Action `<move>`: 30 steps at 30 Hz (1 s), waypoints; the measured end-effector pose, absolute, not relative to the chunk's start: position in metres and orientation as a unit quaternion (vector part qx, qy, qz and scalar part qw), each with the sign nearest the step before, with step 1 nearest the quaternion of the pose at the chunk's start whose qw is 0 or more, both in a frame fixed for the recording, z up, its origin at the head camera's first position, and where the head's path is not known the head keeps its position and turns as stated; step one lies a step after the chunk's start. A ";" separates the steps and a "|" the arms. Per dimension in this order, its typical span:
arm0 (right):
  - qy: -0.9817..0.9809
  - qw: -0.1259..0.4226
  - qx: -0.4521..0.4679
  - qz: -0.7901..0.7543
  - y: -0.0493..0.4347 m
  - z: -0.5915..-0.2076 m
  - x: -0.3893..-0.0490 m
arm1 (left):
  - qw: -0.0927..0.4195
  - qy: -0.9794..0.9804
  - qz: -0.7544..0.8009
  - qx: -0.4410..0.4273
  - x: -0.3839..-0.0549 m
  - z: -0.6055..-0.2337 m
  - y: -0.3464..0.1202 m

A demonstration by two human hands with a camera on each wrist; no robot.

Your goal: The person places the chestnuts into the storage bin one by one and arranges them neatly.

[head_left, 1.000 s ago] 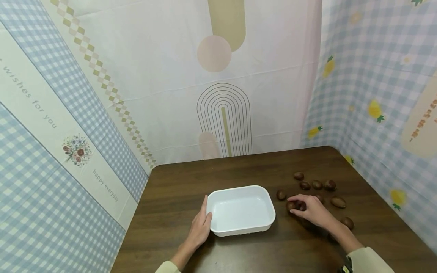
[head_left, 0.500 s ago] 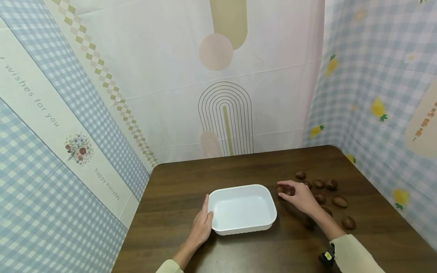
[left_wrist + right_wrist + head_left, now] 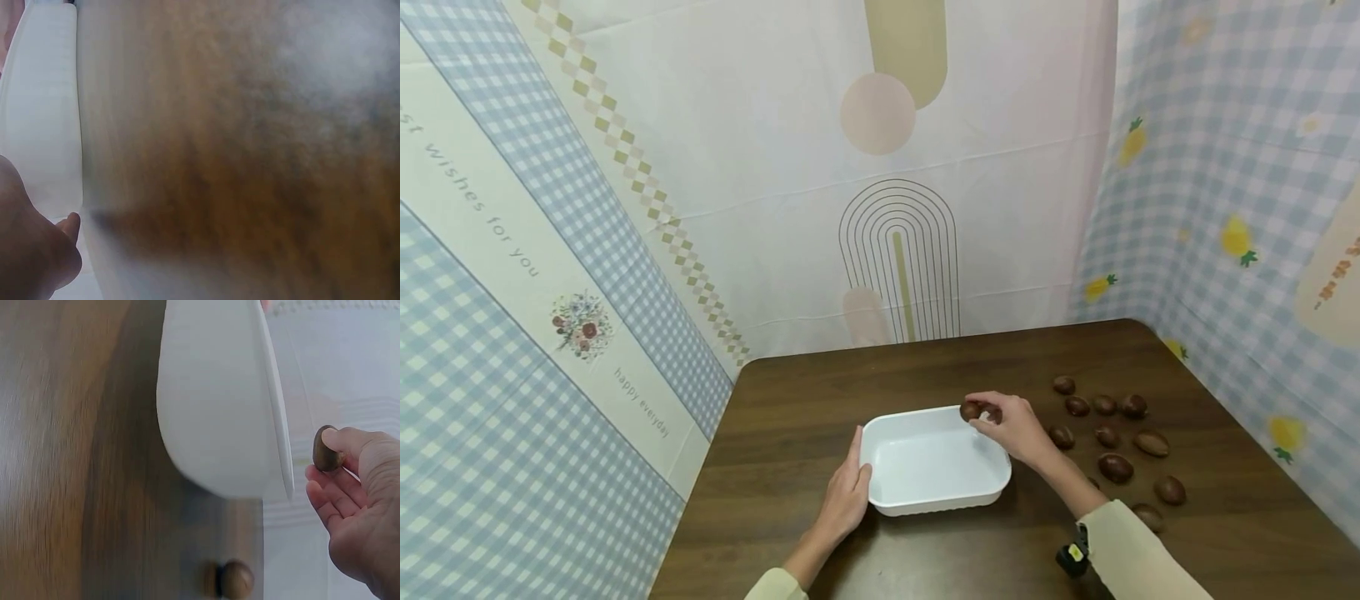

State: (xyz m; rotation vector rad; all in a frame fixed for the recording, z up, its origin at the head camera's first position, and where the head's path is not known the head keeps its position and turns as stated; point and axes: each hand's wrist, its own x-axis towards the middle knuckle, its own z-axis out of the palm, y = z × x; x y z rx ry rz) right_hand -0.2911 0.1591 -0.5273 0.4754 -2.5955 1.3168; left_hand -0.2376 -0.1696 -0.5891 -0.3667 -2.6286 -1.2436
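A white rectangular dish (image 3: 928,506) with rounded corners stands on the wooden table. My left hand (image 3: 844,493) holds its left side, thumb at the rim and fingers along the outer wall; in the left wrist view that hand (image 3: 37,250) overlaps the dish wall (image 3: 44,106). Over the dish's far right corner, my right hand (image 3: 1009,423) pinches a brown oval pebble-like piece (image 3: 971,411). A second brown patch shows between those fingers. In the right wrist view the piece (image 3: 327,450) sits between thumb and fingers, beside the dish's rim.
Several similar brown oval pieces (image 3: 1115,467) lie scattered on the right of the table (image 3: 820,387). One brown piece (image 3: 236,579) shows near the dish in the right wrist view. Patterned cloths (image 3: 760,208) hang behind and at both sides.
My right hand has moved left and slightly up from among the brown pieces to the dish's far right corner, carrying what it pinches. My left hand keeps its hold on the dish.
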 end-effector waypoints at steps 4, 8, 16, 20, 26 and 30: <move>-0.874 0.085 0.169 0.448 0.138 -0.529 -0.290 | 0.082 -0.892 -0.431 -0.110 -0.237 -0.586 -0.168; -0.868 0.082 0.188 0.452 0.119 -0.533 -0.290 | 0.081 -0.896 -0.424 -0.107 -0.237 -0.585 -0.168; -0.847 0.091 0.242 0.464 0.084 -0.545 -0.291 | 0.079 -0.895 -0.427 -0.104 -0.238 -0.586 -0.168; -0.838 0.072 0.254 0.477 0.071 -0.552 -0.289 | 0.083 -0.896 -0.424 -0.107 -0.238 -0.587 -0.169; -0.824 0.026 0.273 0.496 0.058 -0.558 -0.287 | 0.087 -0.895 -0.423 -0.108 -0.237 -0.587 -0.169; -0.824 -0.003 0.273 0.496 0.052 -0.561 -0.287 | 0.084 -0.897 -0.420 -0.107 -0.238 -0.588 -0.169</move>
